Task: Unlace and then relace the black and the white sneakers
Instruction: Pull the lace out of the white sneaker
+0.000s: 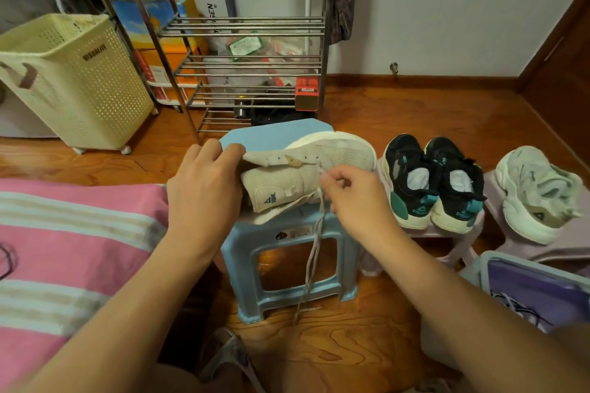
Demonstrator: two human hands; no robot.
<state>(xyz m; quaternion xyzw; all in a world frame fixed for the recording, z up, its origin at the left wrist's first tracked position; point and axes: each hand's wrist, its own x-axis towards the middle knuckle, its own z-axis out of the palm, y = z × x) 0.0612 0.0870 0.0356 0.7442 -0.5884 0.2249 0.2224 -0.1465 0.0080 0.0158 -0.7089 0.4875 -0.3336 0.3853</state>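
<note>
Seen from head height, looking down at a blue plastic stool (289, 254) on a wooden floor. Lying on its side atop the stool: a white sneaker (308, 169), sole turned away, tongue and eyelets facing up and toward the viewer. Left hand (204, 191) at the stool's left edge, fingers curled over the sneaker's collar, pinning the shoe down. Right hand (354, 193) at the stool's right front corner, thumb and forefinger pinching a pale shoelace (311, 262) just beside the lower eyelets; rest of the lace dangling down past the stool's front opening to the floor. Upper eyelets empty, so most likely mid-unlacing or only starting to relace; hard to say which. To the right of the stool, a pair of black sneakers (434, 182) heels-forward on a pale stool, laces not clearly visible. Farther right of that, a second white sneaker (539, 191) on another low seat. Behind the stool, a metal shoe rack (242, 41); to the rack's left, a cream laundry basket (76, 80). For a clean step: keep the collar pinned firmly, draw the lace straight through one eyelet at a time, avoid yanking, which could tip the shoe off the stool, and mind the loose tail snagging on the stool's leg.
</note>
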